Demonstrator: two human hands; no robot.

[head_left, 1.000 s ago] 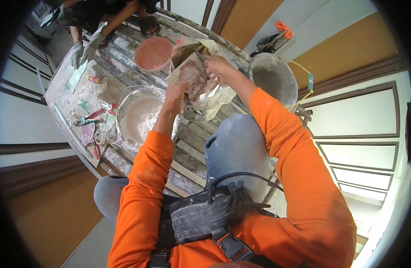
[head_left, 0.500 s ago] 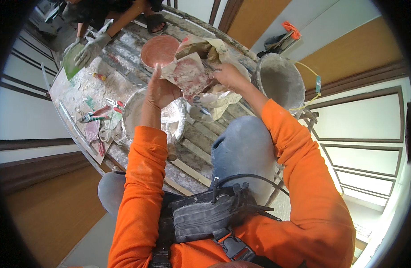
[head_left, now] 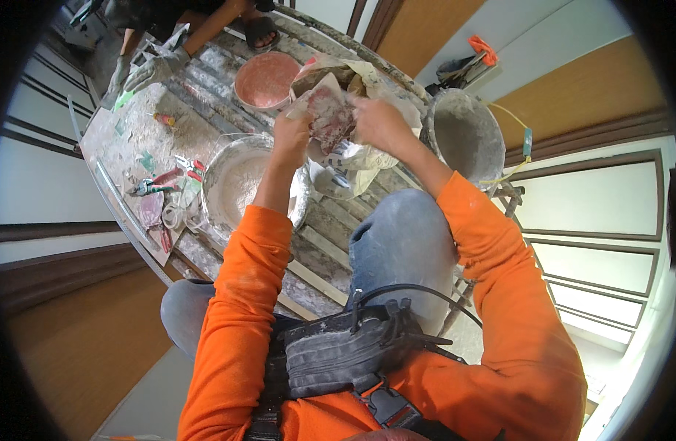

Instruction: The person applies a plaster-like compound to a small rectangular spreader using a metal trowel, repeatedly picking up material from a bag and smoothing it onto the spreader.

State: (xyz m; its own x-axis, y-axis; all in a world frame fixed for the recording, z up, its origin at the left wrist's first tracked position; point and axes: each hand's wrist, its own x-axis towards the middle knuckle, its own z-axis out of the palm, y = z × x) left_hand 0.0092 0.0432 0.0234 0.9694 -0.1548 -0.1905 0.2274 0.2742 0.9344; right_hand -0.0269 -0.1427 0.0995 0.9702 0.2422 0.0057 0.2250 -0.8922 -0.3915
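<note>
A crumpled paper bag [head_left: 332, 117], pale outside with a brown lining, lies on the slatted platform ahead of me; its near flap is smeared with reddish powder. My left hand [head_left: 290, 138] is closed on the left edge of that flap. On the bag's right side, my right hand [head_left: 382, 126] has its fingers curled round the paper, with the fingertips partly hidden. Below my left wrist stands a white bucket [head_left: 219, 187] with pale material inside. A reddish basin [head_left: 266, 82] sits just beyond the left hand, beside the bag.
At right stands a plaster-crusted bucket [head_left: 466, 132] with a yellow handle. A dusty board [head_left: 125, 132] on the left carries red-handled pliers [head_left: 162, 181] and scraps. At far left, another person's gloved hands [head_left: 150, 70] work near the board. My knee [head_left: 400, 235] is close to the bag.
My left hand moved right and up from beside the bag, and its spread fingers closed on the flap. My right hand stayed at the bag. The other person's green sheet is now mostly hidden.
</note>
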